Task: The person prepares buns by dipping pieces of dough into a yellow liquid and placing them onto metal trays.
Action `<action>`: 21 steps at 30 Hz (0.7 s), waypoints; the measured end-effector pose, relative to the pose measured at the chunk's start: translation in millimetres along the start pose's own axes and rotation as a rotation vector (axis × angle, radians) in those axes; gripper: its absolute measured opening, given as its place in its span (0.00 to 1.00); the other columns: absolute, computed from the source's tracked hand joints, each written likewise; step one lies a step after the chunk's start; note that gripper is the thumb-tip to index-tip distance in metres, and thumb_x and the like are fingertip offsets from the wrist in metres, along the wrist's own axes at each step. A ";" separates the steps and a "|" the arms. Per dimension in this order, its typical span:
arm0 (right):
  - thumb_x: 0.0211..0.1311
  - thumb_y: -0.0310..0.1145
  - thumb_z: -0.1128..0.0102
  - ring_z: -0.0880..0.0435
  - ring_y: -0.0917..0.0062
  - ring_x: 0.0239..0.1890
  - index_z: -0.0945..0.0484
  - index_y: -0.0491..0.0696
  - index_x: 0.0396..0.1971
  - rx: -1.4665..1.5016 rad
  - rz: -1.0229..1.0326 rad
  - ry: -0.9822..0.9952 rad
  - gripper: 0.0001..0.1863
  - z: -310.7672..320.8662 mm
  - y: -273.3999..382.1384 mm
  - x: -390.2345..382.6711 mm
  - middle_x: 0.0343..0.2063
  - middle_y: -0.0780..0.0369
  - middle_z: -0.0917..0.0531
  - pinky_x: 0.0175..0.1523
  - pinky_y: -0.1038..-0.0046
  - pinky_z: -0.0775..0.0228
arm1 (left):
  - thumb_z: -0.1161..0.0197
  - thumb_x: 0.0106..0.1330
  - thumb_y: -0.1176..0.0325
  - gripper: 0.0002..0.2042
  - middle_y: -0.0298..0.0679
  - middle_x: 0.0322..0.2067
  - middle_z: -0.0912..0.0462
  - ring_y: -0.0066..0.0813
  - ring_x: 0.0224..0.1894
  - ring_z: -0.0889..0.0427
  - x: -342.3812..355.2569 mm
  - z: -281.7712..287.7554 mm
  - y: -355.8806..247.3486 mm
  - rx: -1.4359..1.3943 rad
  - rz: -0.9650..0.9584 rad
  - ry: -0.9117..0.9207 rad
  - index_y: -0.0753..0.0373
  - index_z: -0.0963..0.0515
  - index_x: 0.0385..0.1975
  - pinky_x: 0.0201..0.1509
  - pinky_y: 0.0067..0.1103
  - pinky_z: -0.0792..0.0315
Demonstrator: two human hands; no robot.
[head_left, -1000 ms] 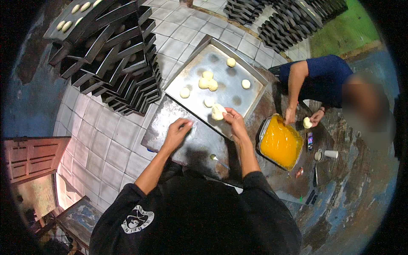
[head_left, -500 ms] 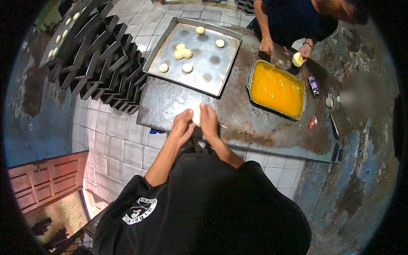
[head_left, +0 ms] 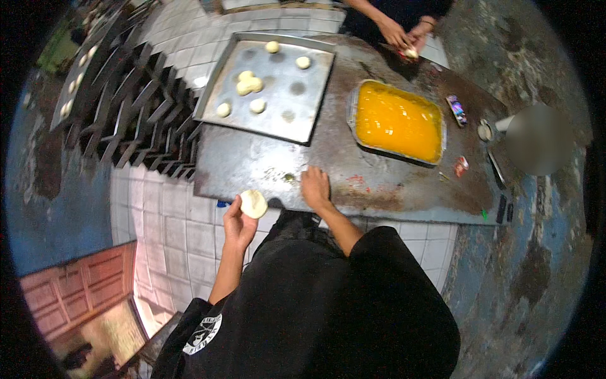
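Observation:
A flattened round of pale dough (head_left: 254,204) hangs just off the table's front edge, pinched at its left side by my left hand (head_left: 237,226). My right hand (head_left: 316,187) lies palm down on the metal tabletop with nothing visible in it; its fingertips are partly hidden. Small dark bits (head_left: 278,175) are scattered on the table between my hands. Beyond them a baking tray (head_left: 295,131) holds several pale dough balls (head_left: 257,105), some pressed together in a cluster. To the right stands a rectangular pan of yellow-orange filling (head_left: 399,121).
Across the table (head_left: 385,199), a co-worker's hands (head_left: 407,39) work on a filled piece of dough. A colourful packet (head_left: 456,110), a small cup (head_left: 484,131) and a knife-like tool (head_left: 497,169) lie at the right. Dark metal racks (head_left: 136,114) stand at the left.
My hands have parted: the left has drawn the dough back to the left, and the right has come down on the table. The co-worker's hands have come together. The view has shifted slightly.

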State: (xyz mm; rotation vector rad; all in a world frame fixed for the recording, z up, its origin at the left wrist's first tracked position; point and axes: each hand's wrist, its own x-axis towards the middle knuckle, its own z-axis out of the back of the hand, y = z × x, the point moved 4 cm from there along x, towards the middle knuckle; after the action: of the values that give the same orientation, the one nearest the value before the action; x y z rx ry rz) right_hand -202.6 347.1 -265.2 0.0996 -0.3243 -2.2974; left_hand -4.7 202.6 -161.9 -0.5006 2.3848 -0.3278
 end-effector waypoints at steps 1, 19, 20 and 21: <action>0.56 0.32 0.37 0.25 0.61 0.51 0.21 0.47 0.43 -0.055 0.043 -0.025 0.14 -0.8 1.8 0.8 0.45 0.56 0.22 0.55 0.59 0.32 | 0.41 0.75 0.62 0.17 0.47 0.54 0.17 0.42 0.59 0.19 6.8 2.9 1.1 -0.035 0.013 -0.014 0.69 0.23 0.53 0.70 0.38 0.30; 0.66 0.33 0.44 0.13 0.49 0.36 0.24 0.43 0.39 -0.136 -0.519 0.132 0.09 98.6 -206.1 86.9 0.31 0.49 0.13 0.42 0.49 0.22 | 0.46 0.78 0.58 0.17 0.45 0.51 0.15 0.39 0.54 0.16 134.3 -71.0 2.1 0.106 0.196 -0.065 0.67 0.23 0.52 0.63 0.36 0.24; 0.65 0.33 0.42 0.13 0.49 0.35 0.23 0.43 0.38 -0.121 -0.536 0.134 0.09 95.1 -205.7 89.6 0.31 0.48 0.13 0.43 0.49 0.22 | 0.46 0.78 0.58 0.17 0.45 0.51 0.15 0.39 0.54 0.16 136.9 -71.2 0.8 0.105 0.193 -0.071 0.67 0.23 0.52 0.63 0.36 0.24; 0.65 0.33 0.42 0.13 0.49 0.35 0.23 0.43 0.38 -0.119 -0.533 0.139 0.09 92.0 -205.8 90.3 0.31 0.48 0.13 0.43 0.49 0.22 | 0.46 0.78 0.58 0.17 0.45 0.51 0.15 0.39 0.54 0.16 138.7 -71.4 -0.6 0.105 0.179 -0.070 0.68 0.23 0.52 0.63 0.36 0.24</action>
State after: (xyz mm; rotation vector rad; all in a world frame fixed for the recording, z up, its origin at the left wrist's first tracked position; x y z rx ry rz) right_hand -426.7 433.2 -228.1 0.3155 -0.0917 -2.8111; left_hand -149.0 149.0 -186.8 -0.2444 2.3104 -0.3472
